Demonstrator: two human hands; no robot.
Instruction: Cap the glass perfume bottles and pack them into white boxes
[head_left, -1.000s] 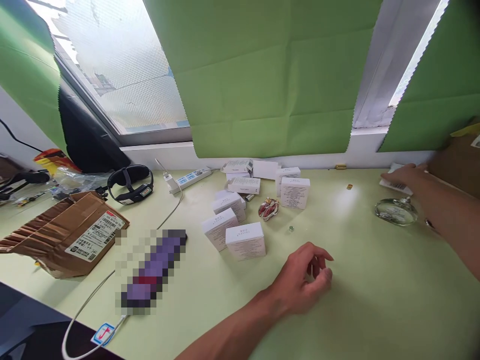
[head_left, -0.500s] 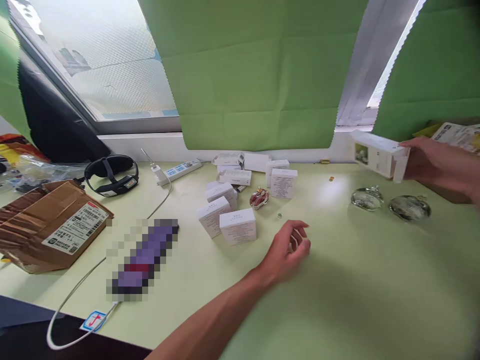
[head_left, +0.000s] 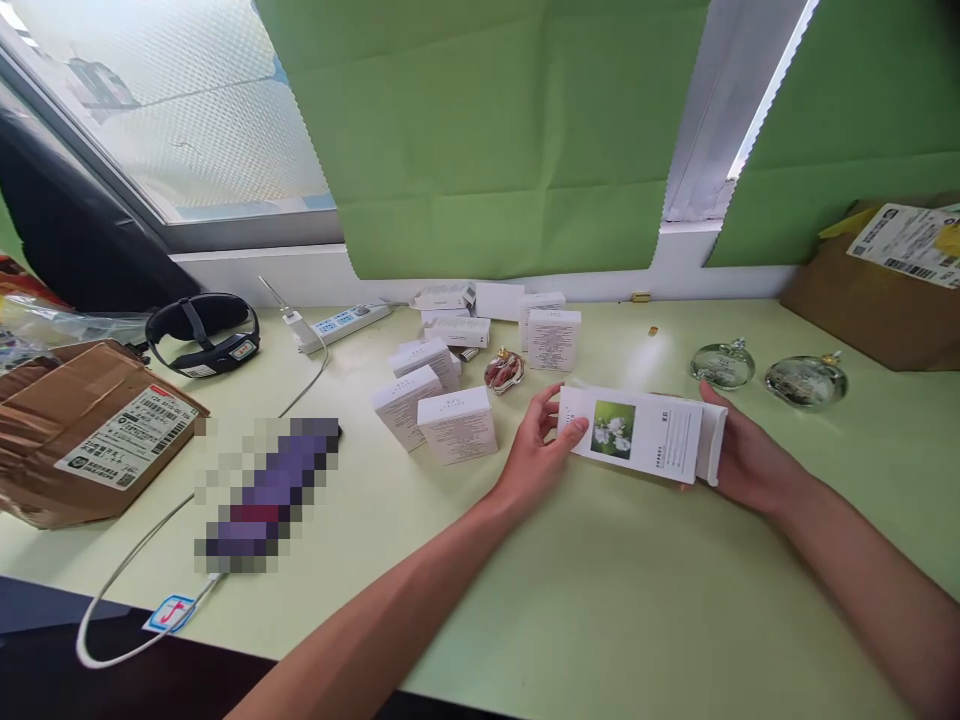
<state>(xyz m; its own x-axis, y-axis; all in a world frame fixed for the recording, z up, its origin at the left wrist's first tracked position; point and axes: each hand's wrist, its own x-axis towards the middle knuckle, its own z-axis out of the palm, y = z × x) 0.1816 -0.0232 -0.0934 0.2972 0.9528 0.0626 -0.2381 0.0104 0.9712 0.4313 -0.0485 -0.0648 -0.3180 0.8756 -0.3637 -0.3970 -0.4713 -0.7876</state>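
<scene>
Green desk (head_left: 675, 600): white box (head_left: 637, 435) (both hands' grip closed).

My pale green tabletop (head_left: 637, 600) carries a cluster of small white cardboard boxes (head_left: 456, 425) and a torn brown parcel (head_left: 82, 430). Two round clear glass bottles (head_left: 806, 380) sit near a brown cardboard carton (head_left: 870, 310); a white power strip (head_left: 345, 325) lies by the wall.

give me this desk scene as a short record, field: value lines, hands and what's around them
left hand: grips the left end of the long white box
right hand: grips the box's right end
long white box: held level just above the table, flower picture facing up
near left: small white boxes, a small red bottle
near right: two round glass bottles
far right: cardboard box with a label
far left: brown parcel, black headband, power strip
</scene>
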